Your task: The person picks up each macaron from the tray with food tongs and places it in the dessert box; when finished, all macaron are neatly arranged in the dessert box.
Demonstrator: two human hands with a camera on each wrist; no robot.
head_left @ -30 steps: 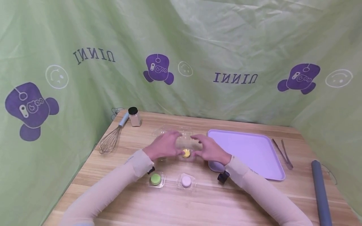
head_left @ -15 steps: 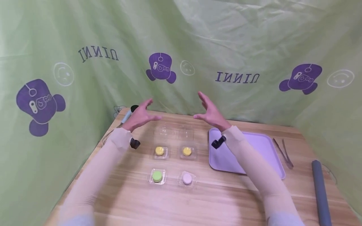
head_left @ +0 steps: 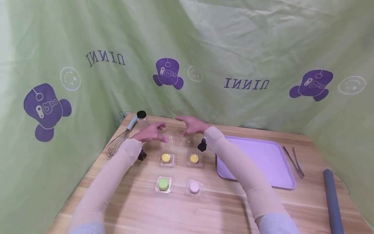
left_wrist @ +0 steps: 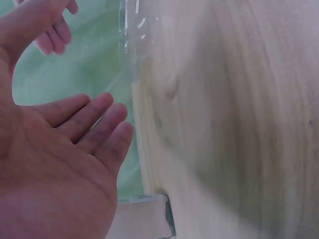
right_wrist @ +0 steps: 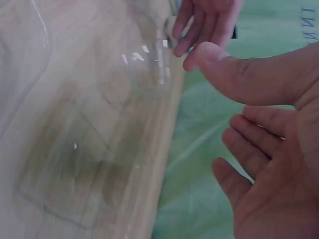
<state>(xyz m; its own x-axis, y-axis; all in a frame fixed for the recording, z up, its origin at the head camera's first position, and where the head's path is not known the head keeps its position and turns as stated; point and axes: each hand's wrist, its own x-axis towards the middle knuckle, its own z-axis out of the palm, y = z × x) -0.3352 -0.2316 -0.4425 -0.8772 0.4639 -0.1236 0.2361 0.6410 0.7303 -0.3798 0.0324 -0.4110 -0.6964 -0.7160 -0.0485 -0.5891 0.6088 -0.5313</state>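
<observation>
My left hand (head_left: 149, 133) hovers at the left of the far clear plastic boxes, its fingers spread and nothing in them. Beyond those boxes, my right hand (head_left: 193, 126) points leftward with loosely bent fingers, also holding nothing. Below them are a left clear box (head_left: 174, 138) and a right clear box (head_left: 190, 141), the latter partly covered by my right hand and wrist. Nearer me, two yellow macarons, left (head_left: 166, 158) and right (head_left: 194, 159), sit in clear boxes. A green macaron (head_left: 163, 184) and a pink macaron (head_left: 194, 187) lie in boxes in the front row.
A purple tray (head_left: 260, 159) lies on the right, partly behind my right forearm, with metal tongs (head_left: 295, 162) beside it. A grey roll (head_left: 333, 201) is at the right edge. Back left are a whisk (head_left: 119, 141) and a black-lidded jar (head_left: 142, 120).
Both hands left the right yellow macaron's box and rose apart. Since then they have come down and closer together over the far clear boxes, the right hand shifting left.
</observation>
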